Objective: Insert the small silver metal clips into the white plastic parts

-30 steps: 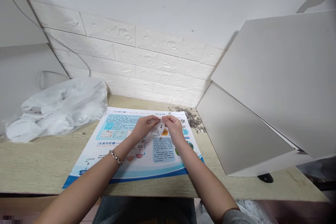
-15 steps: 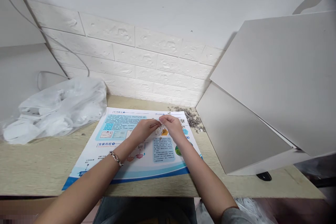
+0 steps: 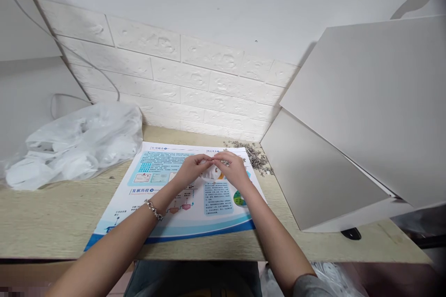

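My left hand (image 3: 193,168) and my right hand (image 3: 232,167) meet fingertip to fingertip above a printed sheet (image 3: 223,220) on the table. Between and just below them is a round, whitish, see-through piece (image 3: 211,175). The fingers of both hands are pinched at its upper edge; any smaller part between the fingertips is too small to make out. A heap of small metal pieces (image 3: 257,158) lies behind my right hand, at the sheet's right back corner.
A clear plastic bag (image 3: 80,148) of white parts lies at the left on the table (image 3: 42,222). Large white panels (image 3: 365,102) lean at the right, a small black object (image 3: 350,234) beneath them. A white brick-pattern wall (image 3: 195,74) closes off the back.
My right hand has turned slightly and shifted a little to the right, its fingers more bent. More of the round see-through piece shows below the fingertips.
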Demonstrator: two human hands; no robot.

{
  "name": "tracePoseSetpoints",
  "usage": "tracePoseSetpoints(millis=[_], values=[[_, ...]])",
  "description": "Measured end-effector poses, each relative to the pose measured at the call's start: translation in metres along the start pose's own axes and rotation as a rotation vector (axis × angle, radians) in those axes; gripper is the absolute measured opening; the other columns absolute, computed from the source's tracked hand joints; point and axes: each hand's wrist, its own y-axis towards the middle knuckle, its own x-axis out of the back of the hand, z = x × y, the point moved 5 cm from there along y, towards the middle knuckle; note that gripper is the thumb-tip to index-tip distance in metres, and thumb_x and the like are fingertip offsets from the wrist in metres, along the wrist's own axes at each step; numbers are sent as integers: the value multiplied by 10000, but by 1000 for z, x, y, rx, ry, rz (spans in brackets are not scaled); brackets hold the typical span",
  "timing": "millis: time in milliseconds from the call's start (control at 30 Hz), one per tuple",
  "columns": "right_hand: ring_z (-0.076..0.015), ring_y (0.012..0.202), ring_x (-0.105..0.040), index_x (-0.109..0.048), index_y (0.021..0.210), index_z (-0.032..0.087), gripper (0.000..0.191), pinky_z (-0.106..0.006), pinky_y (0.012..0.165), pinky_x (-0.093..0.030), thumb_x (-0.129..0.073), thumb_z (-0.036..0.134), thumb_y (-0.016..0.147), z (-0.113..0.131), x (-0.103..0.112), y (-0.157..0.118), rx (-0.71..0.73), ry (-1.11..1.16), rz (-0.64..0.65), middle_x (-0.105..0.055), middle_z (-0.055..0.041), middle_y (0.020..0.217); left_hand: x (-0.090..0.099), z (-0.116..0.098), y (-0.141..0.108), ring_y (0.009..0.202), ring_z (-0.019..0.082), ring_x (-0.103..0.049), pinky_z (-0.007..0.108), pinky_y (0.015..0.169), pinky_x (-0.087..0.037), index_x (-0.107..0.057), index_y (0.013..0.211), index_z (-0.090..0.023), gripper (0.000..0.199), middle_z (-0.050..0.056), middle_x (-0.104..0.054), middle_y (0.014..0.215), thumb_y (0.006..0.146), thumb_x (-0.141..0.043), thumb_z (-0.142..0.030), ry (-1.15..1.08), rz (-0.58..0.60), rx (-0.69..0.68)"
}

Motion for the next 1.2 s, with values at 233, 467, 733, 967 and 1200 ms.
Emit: tracePoseSetpoints(millis=[233, 467, 733, 967, 1200], values=[[-178, 837, -588, -684, 774, 231, 154, -304, 765, -443, -557, 317, 774, -9, 7, -3, -42, 153, -131, -657, -28, 832, -9, -8, -6, 736, 147, -566, 234, 539, -487, -529, 1145, -198, 418, 47, -596, 917, 746, -546, -321, -217, 153, 29], [-176, 876, -572, -676, 807, 243, 170, -392, 920, -334, -516, 299, 825, -8, -3, -4, 36, -134, -100, -657, -28, 894, -14, 0, -8, 752, 149, -549, 264, 563, -523, -406, 1279, -197, 646, 68, -553, 967, 686, -637, -312, -264, 178, 167], [-157, 929, -563, -647, 896, 249, 230, -479, 1068, -62, -421, 290, 891, 0, -8, -13, 186, -401, -136, -655, -11, 933, -16, -9, -7, 785, 160, -541, 291, 669, -453, -480, 1229, -206, 580, 74, -588, 1074, 672, -625, -278, -186, 284, 3], [-154, 923, -569, -647, 933, 241, 254, -422, 1054, -201, -396, 259, 898, 0, -12, -13, 226, -457, -87, -650, -31, 965, -18, -7, -5, 939, 192, -526, 326, 807, -423, -473, 1221, -192, 577, 66, -577, 1130, 666, -620, -244, -210, 303, -52], [-167, 940, -556, -621, 1038, 234, 279, -426, 1041, -224, -383, 247, 894, 3, -13, -14, 233, -508, -49, -622, -58, 1037, -17, -10, -5, 906, 201, -538, 334, 777, -439, -496, 1209, -177, 552, 75, -604, 1047, 675, -610, -253, -217, 311, -65]])
